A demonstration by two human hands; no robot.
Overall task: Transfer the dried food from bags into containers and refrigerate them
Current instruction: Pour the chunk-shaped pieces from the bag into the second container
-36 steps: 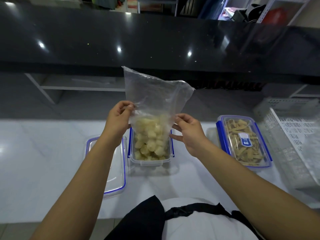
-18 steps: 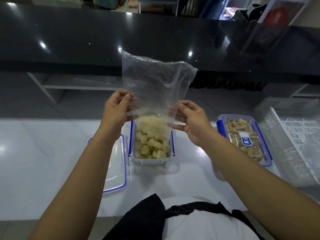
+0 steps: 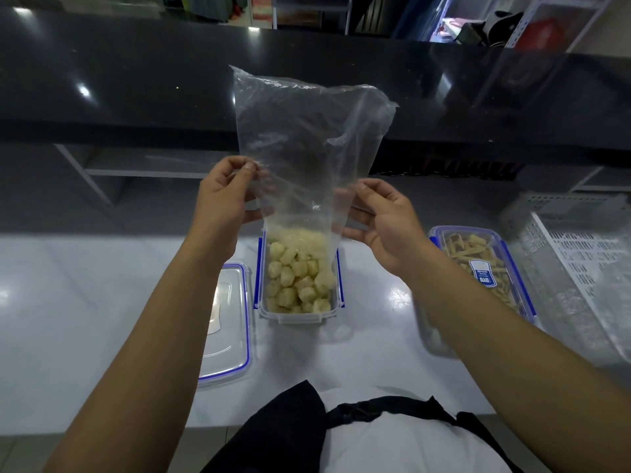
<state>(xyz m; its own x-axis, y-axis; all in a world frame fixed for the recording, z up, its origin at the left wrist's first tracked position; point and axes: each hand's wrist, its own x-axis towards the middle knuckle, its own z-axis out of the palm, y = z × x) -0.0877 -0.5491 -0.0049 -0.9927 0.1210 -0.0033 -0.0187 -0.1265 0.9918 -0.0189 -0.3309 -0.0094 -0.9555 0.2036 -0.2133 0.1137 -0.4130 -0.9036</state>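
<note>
— At the centre of the frame, what is held up?

— A clear plastic bag (image 3: 307, 148) is held upside down above an open container (image 3: 297, 312) on the white desk (image 3: 85, 319). The left hand (image 3: 222, 203) is pinched on the bag's left edge, and the right hand (image 3: 382, 216) is closed on its right edge.

— Where is the dried food (image 3: 297, 278) seen?

— Pale round pieces are heaped in the open container; the bag's lower end is seen over the heap's far part, and whether any pieces remain inside it cannot be told.

— What else is laid out?

— A loose lid (image 3: 228, 322) with a blue rim is laid flat just left of the container. At the right, a closed container (image 3: 478, 268) of tan strips is set near a white perforated basket (image 3: 580, 261).
</note>
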